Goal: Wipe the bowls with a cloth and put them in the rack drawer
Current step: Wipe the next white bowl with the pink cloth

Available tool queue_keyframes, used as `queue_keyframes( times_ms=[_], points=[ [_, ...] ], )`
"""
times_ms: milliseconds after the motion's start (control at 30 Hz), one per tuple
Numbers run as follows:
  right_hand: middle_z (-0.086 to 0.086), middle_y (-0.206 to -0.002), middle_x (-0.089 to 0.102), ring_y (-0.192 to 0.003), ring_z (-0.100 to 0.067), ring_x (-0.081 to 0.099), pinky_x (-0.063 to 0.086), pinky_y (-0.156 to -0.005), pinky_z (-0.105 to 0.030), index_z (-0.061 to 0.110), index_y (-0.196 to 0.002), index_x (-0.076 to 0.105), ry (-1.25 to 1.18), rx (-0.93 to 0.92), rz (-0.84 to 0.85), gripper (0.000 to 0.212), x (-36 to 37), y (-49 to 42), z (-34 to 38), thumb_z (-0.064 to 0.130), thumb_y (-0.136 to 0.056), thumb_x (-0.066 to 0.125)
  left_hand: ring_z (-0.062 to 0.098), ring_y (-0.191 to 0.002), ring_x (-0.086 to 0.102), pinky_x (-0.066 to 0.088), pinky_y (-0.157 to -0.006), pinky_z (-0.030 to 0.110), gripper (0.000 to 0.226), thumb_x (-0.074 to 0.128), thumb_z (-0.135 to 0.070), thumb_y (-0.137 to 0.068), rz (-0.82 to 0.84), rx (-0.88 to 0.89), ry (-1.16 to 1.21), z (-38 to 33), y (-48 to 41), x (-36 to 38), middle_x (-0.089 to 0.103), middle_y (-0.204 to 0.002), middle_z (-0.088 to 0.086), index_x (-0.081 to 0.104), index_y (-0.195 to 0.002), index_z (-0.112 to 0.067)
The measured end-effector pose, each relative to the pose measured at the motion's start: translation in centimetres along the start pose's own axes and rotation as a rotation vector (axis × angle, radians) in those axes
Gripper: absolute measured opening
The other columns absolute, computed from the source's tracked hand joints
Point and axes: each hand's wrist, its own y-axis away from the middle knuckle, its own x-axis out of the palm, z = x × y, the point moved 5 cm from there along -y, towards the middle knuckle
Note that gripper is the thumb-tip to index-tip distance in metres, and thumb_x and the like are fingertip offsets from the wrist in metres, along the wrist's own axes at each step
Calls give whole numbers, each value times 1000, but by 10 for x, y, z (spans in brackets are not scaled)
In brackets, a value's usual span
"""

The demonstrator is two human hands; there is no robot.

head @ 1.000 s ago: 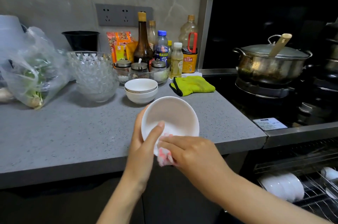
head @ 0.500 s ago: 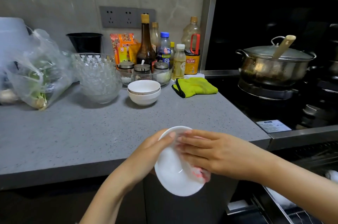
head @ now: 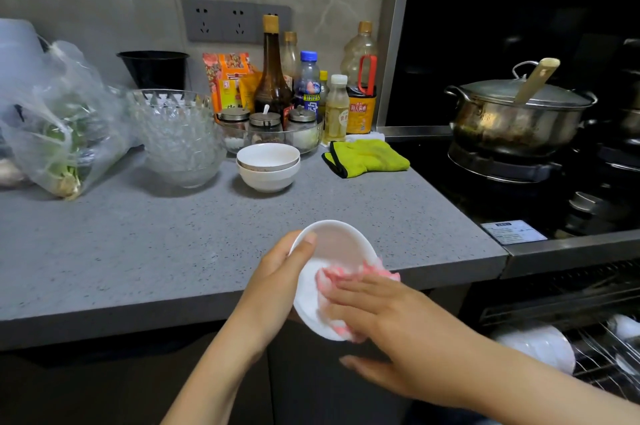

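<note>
On the grey surface [head: 138, 251] a pair of stacked bowls [head: 268, 166] waits, probably not yet wiped. Just off the surface's front edge, the left hand [head: 277, 272] grips the white bowl [head: 334, 248], which is tilted on its side; the thumb hooks over the rim and the fingers are behind. The pink cloth [head: 349, 277] lies inside, pressed down by the straight fingers of the right hand [head: 391, 317], whose thumb is spread below and pinches nothing. To wipe well, the left hand should turn the bowl while the cloth sweeps the wall, the rim and then the outside. At lower right the rack drawer [head: 599, 352] stands open, with white dishes [head: 540, 345] already in it.
</note>
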Motion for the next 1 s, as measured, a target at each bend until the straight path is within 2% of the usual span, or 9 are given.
queue_keyframes(
  times_ms=[200, 300, 400, 533, 633, 700, 767, 867, 1000],
  points=[
    [13, -159, 18, -145, 3, 6, -1, -115, -29, 33, -146, 31, -240, 1, 49, 61, -7, -17, 18, 56, -93, 47, -1, -88, 67, 48, -72, 15, 24, 45, -35, -97, 20, -52, 96, 6, 5, 5, 74, -91, -14, 67, -104, -27],
    [-5, -143, 50, -132, -15, 47, 31, -111, -34, 10, -134, 55, 112, 175, 3, 72, -3, -30, 4, 61, -89, 33, -1, -90, 68, 50, -72, 13, 29, 42, -32, -99, 12, -52, 116, 3, 4, 3, 74, -95, -13, 65, -113, -22],
    [-5, -105, 73, -91, -16, 71, 52, -77, -28, 15, -95, 76, 240, 163, -104, 48, -6, -37, 6, 55, -79, 54, 14, -99, 68, 51, -82, 27, 32, 43, -34, -98, -56, -46, 158, 0, 2, -3, 73, -106, -1, 64, -117, -20],
    [14, -87, 72, -71, -2, 69, 34, -40, -18, 32, -71, 67, 157, 140, -205, 10, -17, -38, 21, 28, -68, 76, 13, -102, 66, 50, -87, 31, 29, 43, -36, -98, -121, -12, 162, -1, 4, -7, 71, -107, -3, 65, -113, -26],
    [13, -105, 70, -84, 0, 64, 36, -57, -11, 32, -92, 64, -52, 54, -261, 20, -20, -38, 22, 22, -88, 47, 14, -100, 67, 50, -89, 32, 27, 44, -37, -97, -129, -11, 198, 0, 4, -5, 72, -105, -1, 65, -111, -26],
    [2, -128, 63, -111, -8, 59, 31, -95, -12, 26, -119, 61, 24, 21, -223, 35, -13, -41, 18, 21, -86, 53, 9, -93, 69, 51, -82, 28, 24, 45, -35, -97, -109, 12, 200, -2, 5, -4, 74, -97, -5, 65, -106, -27],
    [-6, -133, 59, -120, -16, 58, 31, -106, -23, 12, -129, 60, 167, 90, -172, 55, -5, -40, 7, 33, -78, 59, 8, -94, 69, 51, -81, 25, 26, 43, -32, -98, -68, 47, 196, -5, 6, -2, 74, -100, -5, 65, -109, -24],
    [-6, -108, 72, -87, -16, 72, 55, -67, -25, 16, -103, 74, 234, 139, -238, 41, -13, -42, 9, 32, -66, 74, 11, -96, 69, 54, -77, 24, 30, 42, -33, -98, -49, 60, 210, -8, 5, -4, 74, -103, -2, 64, -115, -21],
    [5, -66, 66, -42, -14, 57, 23, -38, -15, 26, -74, 64, 261, 112, -358, 34, -22, -39, 21, 17, -52, 88, 14, -100, 68, 57, -70, 26, 44, 41, -52, -90, 33, 8, 168, -7, 4, -7, 71, -110, 0, 63, -119, -26]
  ],
)
